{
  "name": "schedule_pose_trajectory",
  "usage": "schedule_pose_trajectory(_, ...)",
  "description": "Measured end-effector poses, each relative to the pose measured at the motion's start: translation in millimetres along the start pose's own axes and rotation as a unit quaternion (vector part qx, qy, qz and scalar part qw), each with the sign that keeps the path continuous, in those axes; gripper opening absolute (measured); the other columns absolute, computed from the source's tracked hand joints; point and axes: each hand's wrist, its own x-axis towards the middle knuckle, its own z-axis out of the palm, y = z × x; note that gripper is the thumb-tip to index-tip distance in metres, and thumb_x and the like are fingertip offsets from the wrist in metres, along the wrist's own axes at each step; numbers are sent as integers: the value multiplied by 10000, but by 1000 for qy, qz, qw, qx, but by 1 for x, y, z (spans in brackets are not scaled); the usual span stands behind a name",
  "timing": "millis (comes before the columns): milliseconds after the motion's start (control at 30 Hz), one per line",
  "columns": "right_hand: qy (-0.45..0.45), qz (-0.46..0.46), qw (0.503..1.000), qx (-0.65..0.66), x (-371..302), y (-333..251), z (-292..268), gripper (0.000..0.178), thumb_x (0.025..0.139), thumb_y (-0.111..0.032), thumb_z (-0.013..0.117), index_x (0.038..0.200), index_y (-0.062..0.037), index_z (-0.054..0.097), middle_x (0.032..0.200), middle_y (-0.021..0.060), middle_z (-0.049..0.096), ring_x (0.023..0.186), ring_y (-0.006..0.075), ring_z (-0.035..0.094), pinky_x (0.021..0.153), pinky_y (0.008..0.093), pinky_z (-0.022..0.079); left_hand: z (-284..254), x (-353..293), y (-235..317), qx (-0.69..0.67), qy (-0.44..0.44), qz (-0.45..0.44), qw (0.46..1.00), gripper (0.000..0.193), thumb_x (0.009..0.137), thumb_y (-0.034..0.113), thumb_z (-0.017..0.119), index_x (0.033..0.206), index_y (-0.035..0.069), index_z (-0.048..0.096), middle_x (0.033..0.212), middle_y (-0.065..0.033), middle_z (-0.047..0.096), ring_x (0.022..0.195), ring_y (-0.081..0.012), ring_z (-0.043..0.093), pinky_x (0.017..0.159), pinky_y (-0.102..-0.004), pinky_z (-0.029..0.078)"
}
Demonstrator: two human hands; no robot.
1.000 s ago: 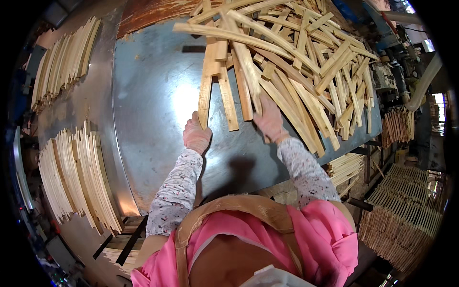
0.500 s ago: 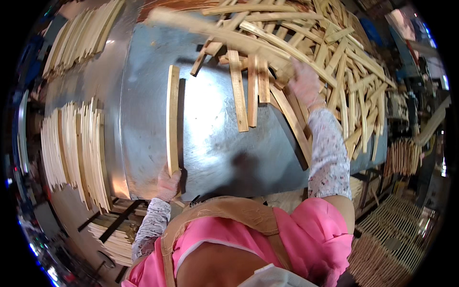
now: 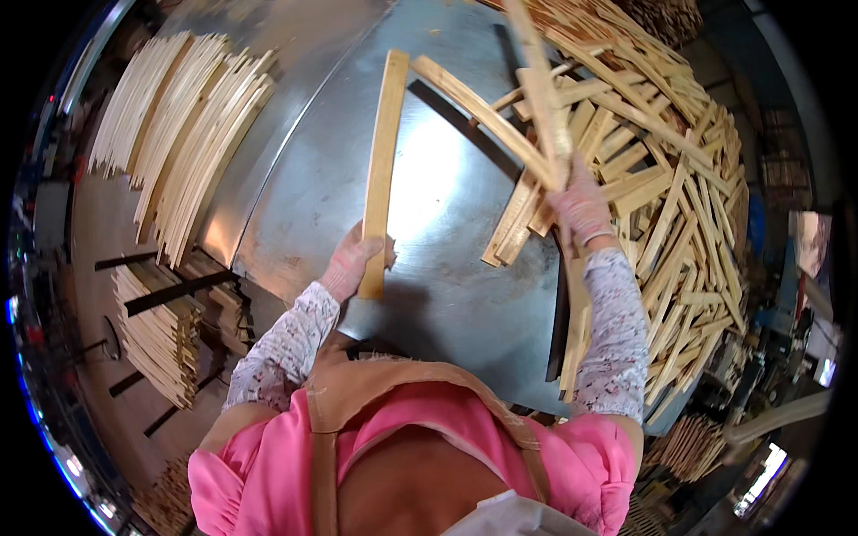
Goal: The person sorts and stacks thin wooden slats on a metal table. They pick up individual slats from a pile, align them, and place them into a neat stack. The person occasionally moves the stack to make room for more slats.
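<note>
Head view: left hand [image 3: 350, 264] holds one wooden strip [image 3: 385, 161], right hand [image 3: 583, 211] two strips [image 3: 487, 118]

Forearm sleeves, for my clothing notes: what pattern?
The forearm sleeves show small dark and reddish specks on white, clearest in the head view.

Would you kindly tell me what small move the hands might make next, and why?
Perhaps the right hand should draw its slat leftward: it overlaps the pile in this view, while the left hand holds another slat clear of it.
</note>
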Motion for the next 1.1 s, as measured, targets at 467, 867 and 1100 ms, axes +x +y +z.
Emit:
schedule_pose_trajectory(467, -243, -29, 910, 336, -63, -222, 263, 668, 935, -115, 624, 1566, 24, 454, 1250, 220, 712, 1056, 266, 730, 926, 368, 610, -131, -7, 60, -115, -109, -41, 986, 799, 956, 155, 780, 1631, 1, 379, 1409, -139, 655, 1239, -240, 675, 1026, -391, 595)
schedule_pose_trajectory(867, -184, 6, 928, 324, -109, -307, 380, 809, 973, -257, 711, 1616, 13, 301, 1361, 290, 635, 1160, 365, 671, 1043, 387, 556, -209, -74, 62, 165, 56, 25, 984, 585, 901, 42, 669, 1475, 12, 560, 1192, -128, 731, 1061, -218, 695, 975, -341, 569)
schedule_pose_trajectory(1100, -325, -140, 932, -80, -96, -451, 416, 601, 1022, -268, 620, 1605, -217, 483, 1405, 422, 580, 1016, 455, 763, 916, 483, 623, -323, -134, 105, 315, 186, -27, 930, 689, 942, 85, 688, 1606, 142, 511, 1171, -155, 771, 1094, -251, 725, 968, -387, 572)
